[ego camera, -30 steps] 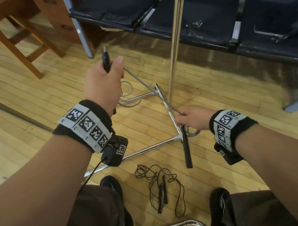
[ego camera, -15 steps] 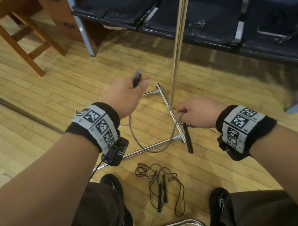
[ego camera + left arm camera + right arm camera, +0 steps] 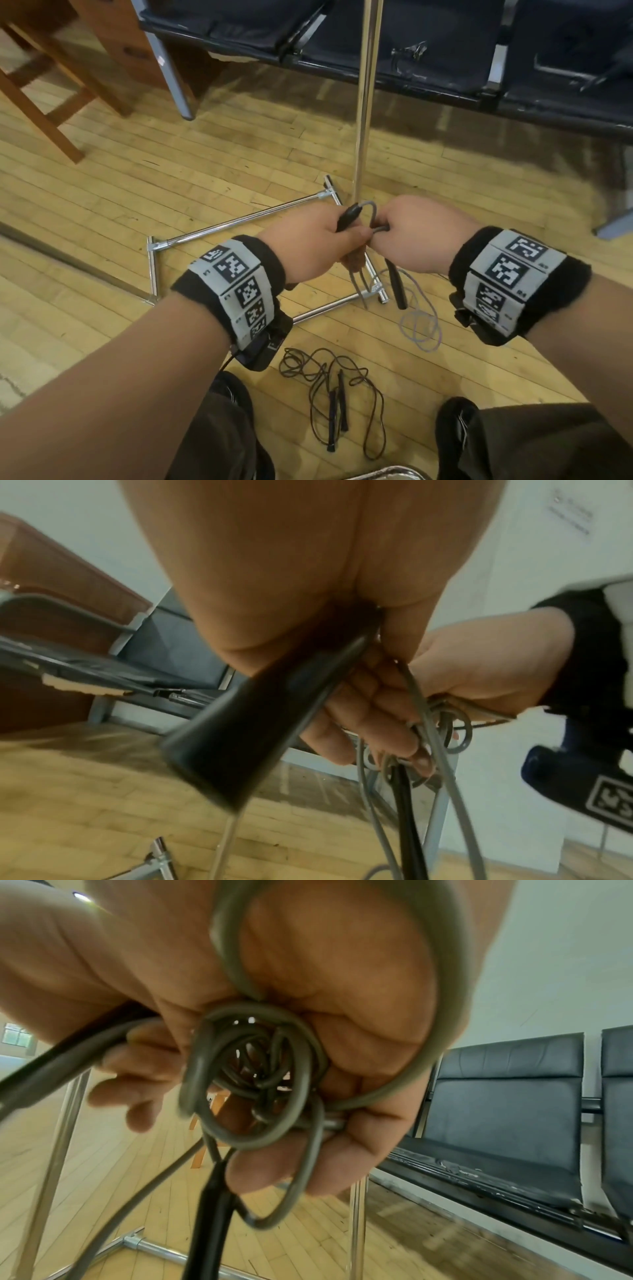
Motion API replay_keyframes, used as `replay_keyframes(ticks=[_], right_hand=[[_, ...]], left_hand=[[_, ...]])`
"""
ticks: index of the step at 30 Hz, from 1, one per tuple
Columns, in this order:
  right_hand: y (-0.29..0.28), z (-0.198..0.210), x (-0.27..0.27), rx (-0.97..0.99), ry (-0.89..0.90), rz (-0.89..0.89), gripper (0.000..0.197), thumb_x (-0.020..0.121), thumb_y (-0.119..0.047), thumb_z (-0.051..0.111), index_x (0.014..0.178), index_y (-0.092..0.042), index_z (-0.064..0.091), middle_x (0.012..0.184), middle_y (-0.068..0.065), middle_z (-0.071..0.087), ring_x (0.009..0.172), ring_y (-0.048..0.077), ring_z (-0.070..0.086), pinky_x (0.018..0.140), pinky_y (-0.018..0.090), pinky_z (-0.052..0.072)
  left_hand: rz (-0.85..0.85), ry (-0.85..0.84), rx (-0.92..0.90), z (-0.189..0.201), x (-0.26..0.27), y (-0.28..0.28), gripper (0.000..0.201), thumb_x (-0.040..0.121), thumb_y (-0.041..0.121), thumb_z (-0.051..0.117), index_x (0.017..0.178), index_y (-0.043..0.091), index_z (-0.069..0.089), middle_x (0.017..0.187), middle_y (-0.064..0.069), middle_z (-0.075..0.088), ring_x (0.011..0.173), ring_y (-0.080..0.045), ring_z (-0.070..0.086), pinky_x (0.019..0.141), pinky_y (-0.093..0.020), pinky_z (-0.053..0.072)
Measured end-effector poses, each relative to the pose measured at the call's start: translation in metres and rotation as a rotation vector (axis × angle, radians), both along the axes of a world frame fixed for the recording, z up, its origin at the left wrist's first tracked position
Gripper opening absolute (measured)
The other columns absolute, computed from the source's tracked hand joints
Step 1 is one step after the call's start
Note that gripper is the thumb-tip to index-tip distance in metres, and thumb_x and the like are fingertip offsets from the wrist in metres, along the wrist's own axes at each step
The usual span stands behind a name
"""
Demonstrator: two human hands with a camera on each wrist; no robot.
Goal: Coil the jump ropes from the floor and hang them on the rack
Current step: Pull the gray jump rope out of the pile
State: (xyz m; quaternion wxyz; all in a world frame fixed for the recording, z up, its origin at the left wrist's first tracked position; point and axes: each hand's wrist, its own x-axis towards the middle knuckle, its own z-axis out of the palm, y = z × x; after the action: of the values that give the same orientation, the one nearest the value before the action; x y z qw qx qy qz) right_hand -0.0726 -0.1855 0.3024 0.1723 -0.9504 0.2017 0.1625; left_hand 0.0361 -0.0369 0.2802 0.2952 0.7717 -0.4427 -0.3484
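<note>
Head view, L to R: left hand [image 3: 308,246] clenches the grey plastic-cord jump rope's [image 3: 371,214] black handle [image 3: 347,217], now brought in from wide apart to touch the right hand [image 3: 421,240], whose grip bunches the coils w/ 2nd handle hanging. Another loop added; coiling prob nearly done. Thin black jump rope [image 3: 329,394] still on wooden floor [image 3: 171,178].

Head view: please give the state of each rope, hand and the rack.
grey jump rope: partly coiled, held by both hands, end loops hanging down
left hand: grips one black handle
right hand: grips the coils
dark jump rope: loose on floor
rack: upright, no rope visible on it
</note>
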Motion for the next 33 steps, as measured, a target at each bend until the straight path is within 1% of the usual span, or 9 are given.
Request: replay_keyframes(ticks=[3,7,13,19,22,26,28,30,33], right_hand=[[-0.002,-0.001,-0.002,-0.040,-0.087,-0.006,0.037,0.100,-0.039,0.044,0.074,-0.020,0.063,0.068,0.002,0.062,0.062,0.018,0.057,0.050,0.029,0.035],[-0.003,-0.003,-0.002,0.003,-0.171,-0.019,0.028,0.098,-0.036,0.045,0.080,-0.024,0.063,0.071,-0.002,0.063,0.067,0.016,0.058,0.053,0.031,0.043],[-0.016,-0.029,-0.007,0.045,-0.047,-0.030,0.021,0.100,-0.034,0.047,0.095,-0.026,0.066,0.083,-0.006,0.066,0.077,0.012,0.061,0.067,0.031,0.052],[-0.014,-0.049,-0.001,0.080,-0.025,-0.037,0.016,0.098,-0.034,0.050,0.095,-0.028,0.065,0.083,-0.011,0.062,0.075,0.006,0.056,0.057,0.023,0.038],[-0.011,-0.047,0.004,0.192,-0.079,-0.085,0.029,0.103,-0.040,0.049,0.090,-0.022,0.068,0.075,-0.008,0.066,0.067,0.008,0.058,0.057,0.027,0.039],[-0.002,-0.037,0.004,0.342,-0.195,-0.145,0.041,0.105,-0.045,0.046,0.091,-0.017,0.071,0.077,-0.007,0.069,0.063,0.004,0.060,0.059,0.029,0.043],[0.002,-0.029,0.003,0.395,-0.239,-0.167,0.044,0.105,-0.047,0.045,0.089,-0.015,0.071,0.077,-0.003,0.070,0.066,0.008,0.061,0.062,0.032,0.047],[0.006,-0.019,0.004,0.513,-0.281,-0.208,0.046,0.105,-0.047,0.045,0.088,-0.012,0.069,0.072,-0.003,0.069,0.061,0.003,0.061,0.061,0.025,0.049],[0.008,0.000,0.006,0.626,-0.376,-0.243,0.047,0.105,-0.044,0.046,0.082,-0.007,0.065,0.080,0.009,0.071,0.066,0.008,0.065,0.066,0.026,0.058]], left_hand=[[0.162,0.276,-0.111,0.004,-0.001,-0.002,0.036,0.111,0.028,0.051,0.079,0.014,0.061,0.067,0.002,0.070,0.068,-0.021,0.076,0.074,-0.040,0.063],[0.419,0.511,-0.238,0.011,0.002,-0.005,0.040,0.109,0.031,0.053,0.070,0.023,0.052,0.056,0.009,0.046,0.045,-0.012,0.041,0.039,-0.024,0.039],[0.760,0.707,-0.498,0.026,0.041,0.010,0.034,0.107,0.036,0.056,0.077,0.021,0.052,0.057,0.009,0.044,0.043,-0.008,0.035,0.037,-0.022,0.032],[0.945,0.620,-0.551,0.024,0.048,0.012,0.035,0.102,0.030,0.058,0.067,0.024,0.050,0.055,0.009,0.041,0.043,-0.009,0.032,0.037,-0.024,0.029],[0.855,0.461,-0.503,0.020,0.052,0.020,0.035,0.102,0.037,0.057,0.069,0.026,0.055,0.058,0.007,0.048,0.047,-0.011,0.040,0.041,-0.027,0.037],[0.674,0.177,-0.206,0.006,0.049,0.029,0.050,0.103,0.045,0.051,0.057,0.029,0.065,0.067,-0.003,0.065,0.062,-0.025,0.057,0.061,-0.042,0.051],[0.611,0.058,-0.059,0.002,0.048,0.029,0.047,0.104,0.044,0.049,0.066,0.023,0.067,0.074,-0.006,0.076,0.068,-0.029,0.067,0.068,-0.044,0.055],[0.555,-0.068,0.059,0.001,0.047,0.028,0.038,0.106,0.042,0.049,0.081,0.022,0.069,0.080,0.002,0.079,0.073,-0.018,0.075,0.064,-0.034,0.054],[0.444,-0.111,0.156,0.002,0.044,0.027,0.033,0.109,0.045,0.047,0.099,0.023,0.070,0.090,0.005,0.079,0.080,-0.015,0.075,0.067,-0.032,0.053]])
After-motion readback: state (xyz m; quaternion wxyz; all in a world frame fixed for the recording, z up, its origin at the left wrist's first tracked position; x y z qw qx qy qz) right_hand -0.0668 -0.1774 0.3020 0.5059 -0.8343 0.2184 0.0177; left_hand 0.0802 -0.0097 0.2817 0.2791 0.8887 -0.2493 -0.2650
